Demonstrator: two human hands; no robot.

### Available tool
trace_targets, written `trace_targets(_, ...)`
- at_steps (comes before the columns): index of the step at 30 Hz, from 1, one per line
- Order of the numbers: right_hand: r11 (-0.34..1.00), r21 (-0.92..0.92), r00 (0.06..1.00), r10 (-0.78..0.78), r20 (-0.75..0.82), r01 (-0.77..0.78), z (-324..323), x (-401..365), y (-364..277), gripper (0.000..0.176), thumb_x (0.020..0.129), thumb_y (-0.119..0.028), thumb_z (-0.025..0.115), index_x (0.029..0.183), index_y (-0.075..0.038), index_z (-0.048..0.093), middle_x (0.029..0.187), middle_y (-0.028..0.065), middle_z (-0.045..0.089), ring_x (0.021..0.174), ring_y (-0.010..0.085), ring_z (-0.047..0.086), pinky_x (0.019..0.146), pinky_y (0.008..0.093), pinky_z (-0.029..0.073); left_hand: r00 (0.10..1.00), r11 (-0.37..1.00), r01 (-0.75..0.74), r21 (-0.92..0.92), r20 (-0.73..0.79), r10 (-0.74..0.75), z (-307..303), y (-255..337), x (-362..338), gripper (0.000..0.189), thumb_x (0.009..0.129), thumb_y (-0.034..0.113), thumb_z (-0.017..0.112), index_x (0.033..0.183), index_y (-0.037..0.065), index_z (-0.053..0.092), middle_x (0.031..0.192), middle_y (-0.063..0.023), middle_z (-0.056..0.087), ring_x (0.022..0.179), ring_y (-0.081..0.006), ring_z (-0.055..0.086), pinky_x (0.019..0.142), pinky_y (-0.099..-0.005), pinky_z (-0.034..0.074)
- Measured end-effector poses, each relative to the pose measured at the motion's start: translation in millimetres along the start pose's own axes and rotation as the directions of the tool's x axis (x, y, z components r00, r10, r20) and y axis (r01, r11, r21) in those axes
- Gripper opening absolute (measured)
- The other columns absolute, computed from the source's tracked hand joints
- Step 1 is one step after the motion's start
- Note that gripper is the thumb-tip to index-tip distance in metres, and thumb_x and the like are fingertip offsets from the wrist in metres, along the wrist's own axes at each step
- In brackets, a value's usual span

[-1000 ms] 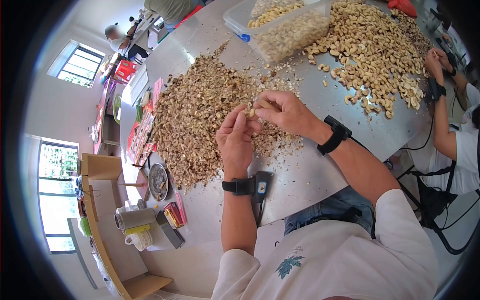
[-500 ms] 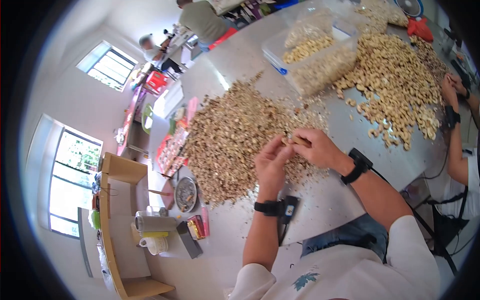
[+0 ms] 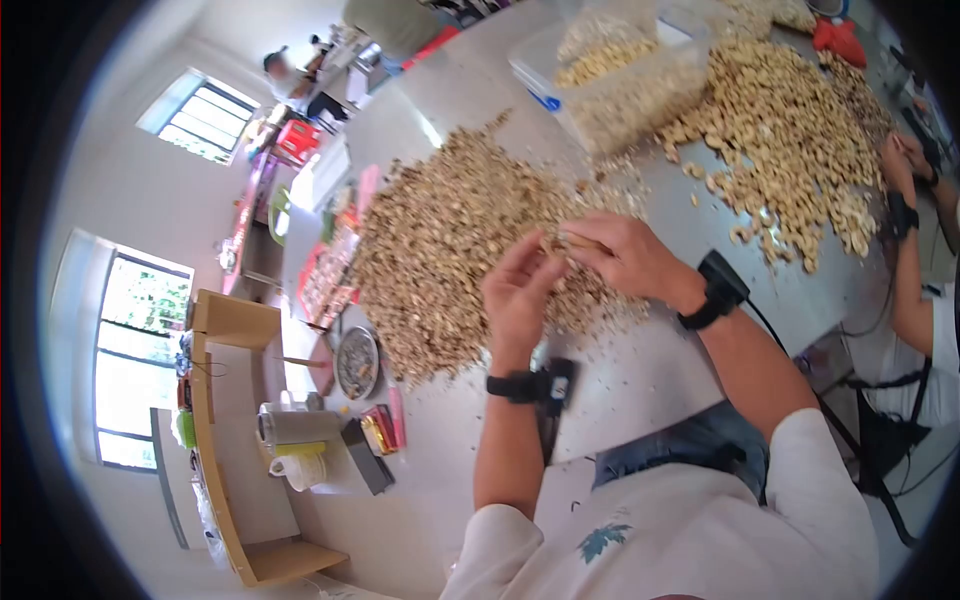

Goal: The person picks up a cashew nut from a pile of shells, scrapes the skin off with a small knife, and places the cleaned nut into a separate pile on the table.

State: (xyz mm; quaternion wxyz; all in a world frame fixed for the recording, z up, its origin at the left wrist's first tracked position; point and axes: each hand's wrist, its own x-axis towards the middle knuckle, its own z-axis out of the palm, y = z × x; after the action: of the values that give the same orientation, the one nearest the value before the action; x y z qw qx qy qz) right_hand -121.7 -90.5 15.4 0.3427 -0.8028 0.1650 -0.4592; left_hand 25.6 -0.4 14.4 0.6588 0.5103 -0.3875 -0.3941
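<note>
Metal counter [image 3: 640,370] runs under everything, crumbs scattered on it. We log close two-handed fingertip work on one small pale piece [image 3: 557,256], likely a nut, located between the fingertips over the right edge of the brown pile [image 3: 430,250]. Blur hides its exact shape. Left hand [image 3: 518,300] is narrow, pinching the piece between thumb and fingers; right hand [image 3: 635,262] is closed around a slim tan tool [image 3: 585,241], tip not readable. We judge this as careful picking or scraping at the piece; such a move calls for a steady left pinch and light, short strokes from the right fingers.

Pose: we have the left forearm rising from 6 o'clock, hand pointing toward 12 to 1, black strap [image 3: 515,386] at the wrist. Right forearm comes in from 4 o'clock, fingers pointing to 10, black wristband [image 3: 715,290] on. Fingertips nearly meet.

From the fingertips, we mark the clear container [image 3: 640,110] at 1 o'clock, cashew pile [image 3: 780,130] at 2, round metal dish [image 3: 357,362] at 8.
</note>
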Motion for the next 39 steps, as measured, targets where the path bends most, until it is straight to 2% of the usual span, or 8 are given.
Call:
trace_targets(2, 0.997, -0.074, 0.998, -0.034, 0.043, 0.037, -7, 0, -1, 0.019, 0.085, -0.017, 0.059, 0.095, 0.0, 0.061, 0.083, 0.0152, 0.061, 0.076, 0.0339, 0.059, 0.066, 0.0398, 0.047, 0.999, 0.999, -0.033, -0.027, 0.034, 0.034, 1, 7, 2, 0.041, 0.079, -0.008, 0.064, 0.119, -0.004, 0.055, 0.081, -0.0026, 0.062, 0.073, -0.0088, 0.059, 0.067, -0.0206, 0.048)
trace_targets(4, 0.995, -0.095, 0.992, -0.028, 0.121, 0.039, -12, 4, -2, 0.025, 0.085, -0.016, 0.061, 0.103, 0.0, 0.062, 0.088, 0.0146, 0.062, 0.077, 0.0322, 0.06, 0.067, 0.0373, 0.048, 0.996, 0.998, -0.042, -0.056, 0.073, 0.046, -3, 8, 3, 0.043, 0.078, -0.009, 0.064, 0.12, -0.005, 0.054, 0.086, -0.004, 0.062, 0.077, -0.01, 0.059, 0.073, -0.0225, 0.05)
trace_targets(9, 0.99, -0.137, 0.975, -0.006, 0.222, 0.038, -14, 4, 1, 0.023, 0.086, -0.018, 0.059, 0.099, 0.0, 0.064, 0.083, 0.0147, 0.063, 0.075, 0.0321, 0.062, 0.066, 0.038, 0.049, 0.996, 0.997, -0.022, -0.075, 0.09, 0.029, -2, 11, 2, 0.045, 0.077, -0.012, 0.063, 0.121, -0.006, 0.053, 0.092, -0.0073, 0.063, 0.08, -0.0098, 0.059, 0.077, -0.0226, 0.051)
trace_targets(12, 0.991, -0.124, 0.968, -0.012, 0.252, 0.045, -16, 4, 1, 0.022, 0.085, -0.018, 0.059, 0.098, 0.0, 0.065, 0.077, 0.0143, 0.063, 0.072, 0.0323, 0.061, 0.065, 0.0379, 0.049, 0.996, 0.999, -0.032, -0.041, 0.083, 0.035, -2, 10, 2, 0.042, 0.078, -0.01, 0.064, 0.119, -0.002, 0.056, 0.086, -0.0048, 0.064, 0.076, -0.0089, 0.06, 0.068, -0.02, 0.049)
trace_targets(19, 0.996, -0.09, 0.945, 0.019, 0.327, 0.012, -20, 6, -1, 0.017, 0.085, -0.019, 0.058, 0.085, -0.002, 0.063, 0.07, 0.0147, 0.059, 0.065, 0.0341, 0.058, 0.058, 0.0399, 0.045, 0.995, 1.0, -0.012, 0.001, 0.1, 0.012, -6, 11, 2, 0.042, 0.077, -0.012, 0.063, 0.118, -0.002, 0.057, 0.087, -0.0042, 0.064, 0.077, -0.0091, 0.06, 0.07, -0.0204, 0.05)
trace_targets(31, 0.99, -0.139, 0.962, 0.014, 0.272, 0.025, -13, 3, 2, 0.014, 0.084, -0.018, 0.059, 0.079, -0.005, 0.061, 0.067, 0.0115, 0.056, 0.063, 0.0319, 0.057, 0.055, 0.0392, 0.043, 0.997, 0.998, 0.029, 0.056, 0.072, -0.033, -9, 11, 2, 0.041, 0.077, -0.01, 0.064, 0.117, -0.004, 0.058, 0.088, -0.0057, 0.065, 0.078, -0.0099, 0.061, 0.07, -0.0209, 0.05)
trace_targets(34, 0.989, -0.14, 0.96, 0.076, 0.268, -0.039, -11, 3, 0, 0.021, 0.084, -0.027, 0.057, 0.081, -0.008, 0.065, 0.072, 0.0128, 0.061, 0.07, 0.0337, 0.06, 0.062, 0.0429, 0.045, 0.997, 0.998, 0.033, 0.049, 0.063, -0.036, -9, 11, 3, 0.04, 0.077, -0.01, 0.065, 0.117, -0.004, 0.058, 0.087, -0.0059, 0.065, 0.077, -0.01, 0.061, 0.07, -0.021, 0.05)
trace_targets(39, 0.997, -0.072, 0.965, 0.041, 0.258, -0.023, -10, 1, 3, 0.015, 0.083, -0.02, 0.06, 0.081, -0.006, 0.063, 0.069, 0.0118, 0.058, 0.065, 0.0307, 0.058, 0.058, 0.039, 0.044, 0.995, 0.998, 0.055, 0.024, 0.077, -0.057, -12, 11, 3, 0.04, 0.077, -0.011, 0.065, 0.115, -0.005, 0.058, 0.087, -0.0062, 0.064, 0.077, -0.0102, 0.061, 0.069, -0.0212, 0.05)
